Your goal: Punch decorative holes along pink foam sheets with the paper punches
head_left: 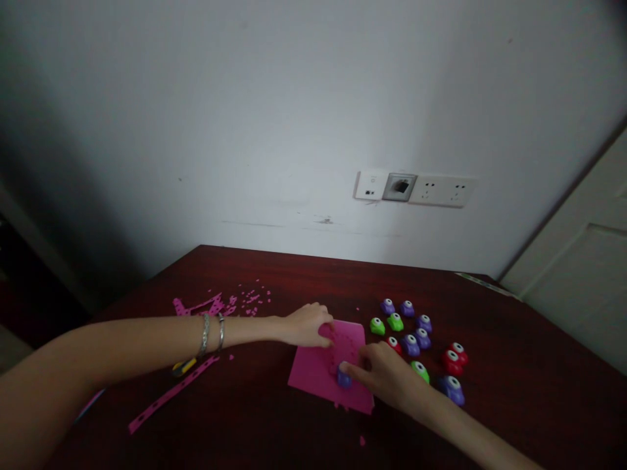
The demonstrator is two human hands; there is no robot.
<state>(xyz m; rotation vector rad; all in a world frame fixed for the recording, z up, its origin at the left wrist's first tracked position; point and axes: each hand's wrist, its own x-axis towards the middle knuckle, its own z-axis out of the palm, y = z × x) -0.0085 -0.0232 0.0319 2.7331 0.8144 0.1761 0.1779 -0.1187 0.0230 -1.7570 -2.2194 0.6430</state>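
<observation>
A sheet of pink paper [313, 372] lies on the dark red table, with small pink cut-out shapes in a ring on its upper part. My left hand [306, 325] rests over the sheet's upper left edge, fingers bent and thumb apart, touching the paper. Near the sheet's lower right, a small purple craft punch [344, 377] is gripped by my right hand [385, 375], thumb on top of it. The punch sits on the paper; its underside is hidden.
Several craft punches stand at right, among them a green one [377, 326], a red one [452, 363] and a large purple one [451, 390]. Pink scraps [249, 300] and a punched pink strip [169, 398] lie at left, near a yellow-handled cutter [184, 367]. A wall with sockets [443, 190] rises behind.
</observation>
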